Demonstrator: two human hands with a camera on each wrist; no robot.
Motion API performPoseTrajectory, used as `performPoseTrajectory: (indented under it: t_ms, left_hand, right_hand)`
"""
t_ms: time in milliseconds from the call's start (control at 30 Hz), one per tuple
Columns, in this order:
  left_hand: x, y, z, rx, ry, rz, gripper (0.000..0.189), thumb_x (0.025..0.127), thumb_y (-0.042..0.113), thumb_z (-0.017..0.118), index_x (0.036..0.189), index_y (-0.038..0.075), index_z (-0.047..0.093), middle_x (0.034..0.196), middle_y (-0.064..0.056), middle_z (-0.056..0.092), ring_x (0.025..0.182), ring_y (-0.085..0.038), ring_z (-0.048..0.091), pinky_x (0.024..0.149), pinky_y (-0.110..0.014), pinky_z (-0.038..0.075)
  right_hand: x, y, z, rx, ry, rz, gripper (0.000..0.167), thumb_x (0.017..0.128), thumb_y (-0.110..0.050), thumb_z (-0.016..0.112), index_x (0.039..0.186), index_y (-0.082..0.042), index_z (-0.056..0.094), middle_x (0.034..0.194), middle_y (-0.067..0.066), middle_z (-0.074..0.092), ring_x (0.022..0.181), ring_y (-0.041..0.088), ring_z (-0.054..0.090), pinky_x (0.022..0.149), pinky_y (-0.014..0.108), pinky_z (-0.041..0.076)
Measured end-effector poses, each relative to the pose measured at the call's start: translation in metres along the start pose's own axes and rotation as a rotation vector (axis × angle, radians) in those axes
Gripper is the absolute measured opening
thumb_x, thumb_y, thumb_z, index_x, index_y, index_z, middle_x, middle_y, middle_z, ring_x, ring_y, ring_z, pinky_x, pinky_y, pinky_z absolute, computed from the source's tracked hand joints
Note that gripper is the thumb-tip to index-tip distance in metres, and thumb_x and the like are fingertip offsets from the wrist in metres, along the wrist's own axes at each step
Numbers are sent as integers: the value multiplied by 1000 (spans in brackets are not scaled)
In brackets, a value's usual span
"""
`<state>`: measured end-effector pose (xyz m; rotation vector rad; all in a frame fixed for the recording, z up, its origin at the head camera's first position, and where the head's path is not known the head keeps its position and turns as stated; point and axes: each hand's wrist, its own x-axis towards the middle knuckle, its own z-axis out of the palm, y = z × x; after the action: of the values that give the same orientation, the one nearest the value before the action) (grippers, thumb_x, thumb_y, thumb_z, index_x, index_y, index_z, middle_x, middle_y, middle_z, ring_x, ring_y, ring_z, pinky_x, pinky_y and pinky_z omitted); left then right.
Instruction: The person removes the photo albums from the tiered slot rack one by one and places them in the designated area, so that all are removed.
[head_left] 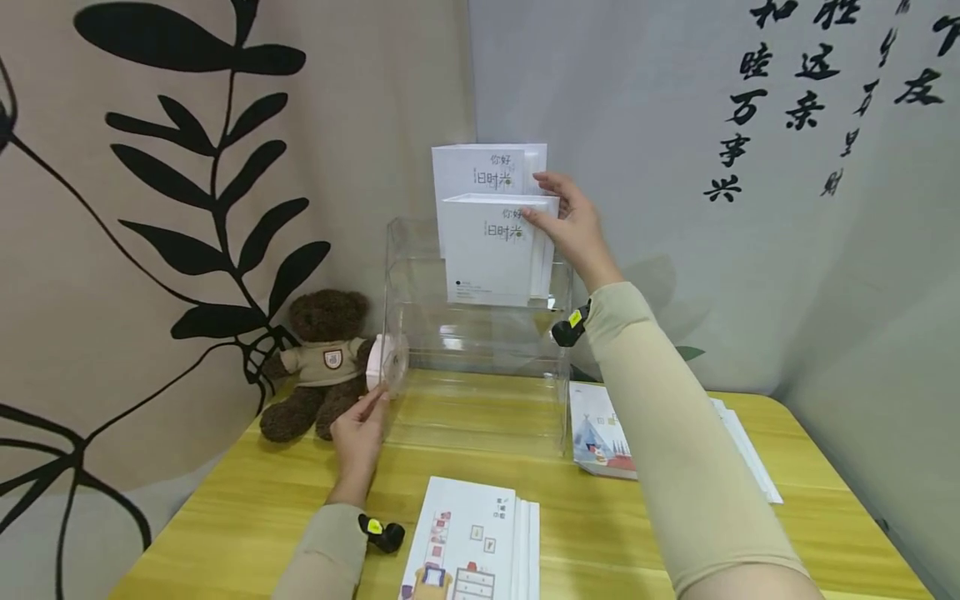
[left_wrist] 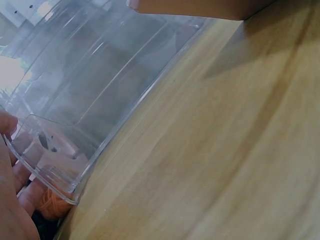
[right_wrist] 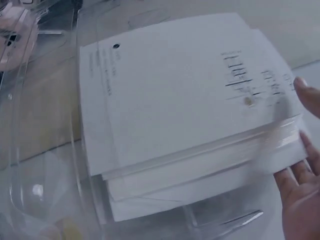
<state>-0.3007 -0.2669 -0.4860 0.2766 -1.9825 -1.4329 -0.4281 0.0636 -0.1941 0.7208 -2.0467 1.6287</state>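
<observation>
A clear plastic tiered display rack (head_left: 480,337) stands on the table. White booklets (head_left: 491,250) with printed Chinese characters stand upright in a front tier, and another similar white set (head_left: 457,175) stands in the tier behind. My right hand (head_left: 577,229) holds the front booklets at their upper right corner, thumb on the front cover and fingers behind. In the right wrist view these booklets (right_wrist: 165,100) are several layers thick. Low at the rack's left side, my left hand (head_left: 360,437) grips the edge of the side panel, as the left wrist view shows with its fingers (left_wrist: 32,195).
A brown teddy bear (head_left: 326,358) sits left of the rack, near a pale pink round object (head_left: 375,362). Illustrated booklets (head_left: 468,542) lie at the front of the table (head_left: 247,517). More booklets (head_left: 600,429) lie right of the rack, partly behind my right arm.
</observation>
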Motion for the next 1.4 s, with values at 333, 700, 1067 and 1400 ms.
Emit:
performPoseTrajectory:
  t_ms: [333, 700, 1067, 1400]
  left_hand:
    - [3, -2, 4, -37, 33, 52, 21, 93, 32, 75, 113, 27, 80, 103, 2, 77, 76, -15, 70, 57, -15, 48]
    - [-2, 1, 2, -23, 25, 23, 21, 94, 33, 74, 114, 29, 79, 104, 2, 77, 70, -16, 66, 52, -18, 46]
    - [-3, 1, 3, -15, 29, 11, 22, 93, 39, 74, 114, 31, 79, 110, 7, 75, 91, -7, 70, 64, -13, 51]
    - [-2, 0, 3, -22, 36, 18, 21, 93, 35, 75, 113, 31, 79, 108, 6, 76, 83, -8, 70, 60, -14, 49]
  right_hand:
    - [-6, 13, 6, 197, -33, 130, 48, 91, -14, 77, 137, -14, 63, 126, 14, 65, 105, 27, 68, 91, 48, 55]
    - [-14, 3, 5, 145, -122, 101, 56, 92, -9, 75, 144, -15, 55, 130, 17, 61, 103, 31, 68, 88, 55, 55]
    - [-3, 28, 10, 158, -104, 83, 57, 91, -14, 77, 144, -26, 57, 128, 12, 64, 103, 26, 68, 84, 48, 58]
    - [-5, 31, 14, 183, -89, 65, 46, 88, -16, 81, 131, -24, 66, 119, 10, 69, 95, 28, 72, 75, 43, 60]
